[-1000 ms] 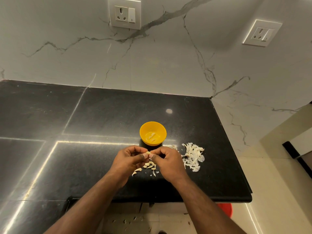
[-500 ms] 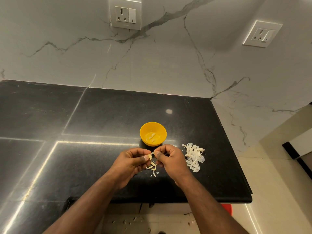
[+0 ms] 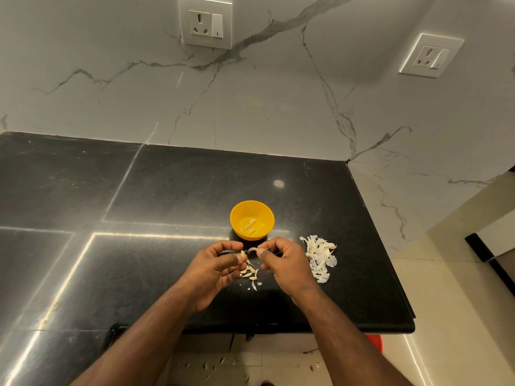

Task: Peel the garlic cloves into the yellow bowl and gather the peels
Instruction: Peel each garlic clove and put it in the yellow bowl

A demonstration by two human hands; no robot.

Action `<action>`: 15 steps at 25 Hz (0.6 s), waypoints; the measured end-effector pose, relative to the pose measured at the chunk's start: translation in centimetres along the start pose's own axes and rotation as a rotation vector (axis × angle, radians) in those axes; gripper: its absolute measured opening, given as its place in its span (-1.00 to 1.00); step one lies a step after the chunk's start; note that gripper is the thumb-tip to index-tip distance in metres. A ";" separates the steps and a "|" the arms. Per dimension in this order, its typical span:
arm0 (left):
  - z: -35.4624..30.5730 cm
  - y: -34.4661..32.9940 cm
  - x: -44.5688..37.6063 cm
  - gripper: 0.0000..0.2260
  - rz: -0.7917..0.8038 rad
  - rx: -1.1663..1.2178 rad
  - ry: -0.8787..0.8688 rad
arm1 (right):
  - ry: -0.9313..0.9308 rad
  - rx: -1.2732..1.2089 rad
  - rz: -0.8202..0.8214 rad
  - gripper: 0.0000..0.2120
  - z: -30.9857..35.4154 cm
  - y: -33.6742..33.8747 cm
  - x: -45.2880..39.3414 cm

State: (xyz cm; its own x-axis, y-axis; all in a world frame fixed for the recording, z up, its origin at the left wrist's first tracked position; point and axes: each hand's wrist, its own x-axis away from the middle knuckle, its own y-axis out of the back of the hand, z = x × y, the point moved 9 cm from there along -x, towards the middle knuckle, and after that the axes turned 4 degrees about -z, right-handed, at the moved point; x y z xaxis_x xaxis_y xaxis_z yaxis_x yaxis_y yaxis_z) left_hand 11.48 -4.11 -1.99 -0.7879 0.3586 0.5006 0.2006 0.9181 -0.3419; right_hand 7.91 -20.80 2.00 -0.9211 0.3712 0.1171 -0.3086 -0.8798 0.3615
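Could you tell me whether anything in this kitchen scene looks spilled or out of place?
Yes: bits of garlic peel lie scattered on the floor below the counter's front edge, away from the peel pile right of the yellow bowl.

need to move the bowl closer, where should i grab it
Pinch the bowl at its far rim, coming from above with the fingers: it stands upright and open, its walls taper downward so a side grip could slip, and the near side is crowded by both hands. Keep fingers off the cloves inside.

Yellow bowl, black speckled counter, grey-veined white marble wall.
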 end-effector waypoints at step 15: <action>0.7 -0.5 -0.1 -0.86 0.025 -0.078 -0.010 | 0.056 0.087 0.066 -0.84 0.7 -0.9 0.7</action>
State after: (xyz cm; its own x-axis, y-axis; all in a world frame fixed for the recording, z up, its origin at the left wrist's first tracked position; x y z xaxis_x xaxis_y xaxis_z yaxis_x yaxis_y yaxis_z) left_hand 11.10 -4.71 -2.41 -0.7878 0.3803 0.4845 0.2647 0.9193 -0.2911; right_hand 7.66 -19.54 2.42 -0.9513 0.2940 0.0928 -0.2272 -0.8720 0.4336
